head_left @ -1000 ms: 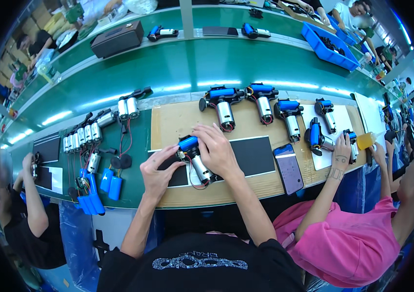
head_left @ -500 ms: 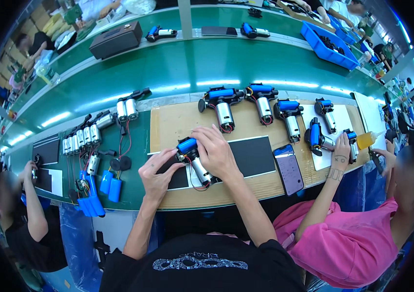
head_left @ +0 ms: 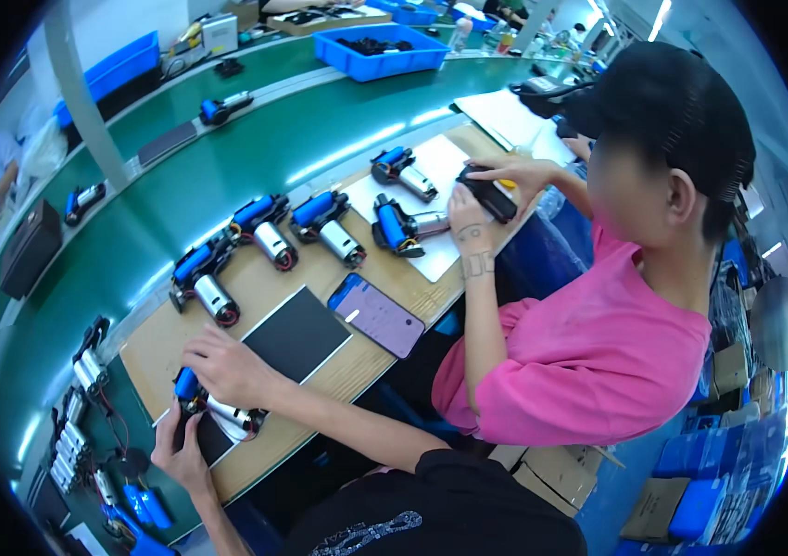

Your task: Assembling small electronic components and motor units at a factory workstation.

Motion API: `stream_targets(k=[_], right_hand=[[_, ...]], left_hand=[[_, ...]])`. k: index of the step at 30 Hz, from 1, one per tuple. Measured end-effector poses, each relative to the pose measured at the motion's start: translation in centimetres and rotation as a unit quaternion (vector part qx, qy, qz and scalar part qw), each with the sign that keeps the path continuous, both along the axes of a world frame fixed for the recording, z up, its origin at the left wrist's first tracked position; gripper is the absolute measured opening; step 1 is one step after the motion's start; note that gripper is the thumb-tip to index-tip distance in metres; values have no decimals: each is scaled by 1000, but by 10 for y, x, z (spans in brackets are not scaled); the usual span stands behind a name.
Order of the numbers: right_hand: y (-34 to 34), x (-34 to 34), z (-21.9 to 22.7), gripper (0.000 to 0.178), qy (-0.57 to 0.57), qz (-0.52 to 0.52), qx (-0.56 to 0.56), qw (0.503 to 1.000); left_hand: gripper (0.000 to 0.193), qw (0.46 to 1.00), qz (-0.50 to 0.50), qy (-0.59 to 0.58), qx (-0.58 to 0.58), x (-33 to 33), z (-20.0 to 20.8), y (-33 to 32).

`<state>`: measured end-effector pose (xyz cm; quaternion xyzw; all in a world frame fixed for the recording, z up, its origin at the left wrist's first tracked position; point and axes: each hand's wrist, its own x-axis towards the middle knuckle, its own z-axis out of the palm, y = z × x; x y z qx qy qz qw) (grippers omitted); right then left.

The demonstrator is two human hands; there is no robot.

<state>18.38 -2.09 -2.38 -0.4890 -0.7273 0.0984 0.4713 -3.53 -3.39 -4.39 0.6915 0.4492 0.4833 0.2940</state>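
A motor assembly [head_left: 232,419], a silver cylinder with a blue battery and black fittings, lies on a dark mat at the near left of the cardboard. The thumb and fingers of my left hand [head_left: 182,456] close on its black end from the near side. From above, my right hand [head_left: 227,369] curls its fingers over the blue battery, partly covering it. Beyond my hands stands a row of similar motor assemblies [head_left: 214,295] on the cardboard [head_left: 157,347]. The exact spot my right fingertips touch is hidden.
A phone [head_left: 377,315] lies right of the dark mat [head_left: 297,334]. At right, a co-worker in a pink shirt [head_left: 588,371] holds a black part [head_left: 488,193]. Loose motors [head_left: 69,454] and blue batteries [head_left: 145,505] lie at left. A blue bin [head_left: 380,57] stands across the bench.
My view has swung to the right, so the bench appears tilted and the co-worker fills more of it. The co-worker now holds a black part. My hands stay on the motor assembly.
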Motion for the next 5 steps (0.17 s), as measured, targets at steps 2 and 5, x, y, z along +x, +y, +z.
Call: stream_targets(k=[2,5], right_hand=[[1,7,0,20,-2,-11,5,1000],[-3,12,-1,19,39,0,-28,999]], left_hand=[[45,999,-11,31,20,6,4,5],[45,993,-36,91,65,8,10,3]])
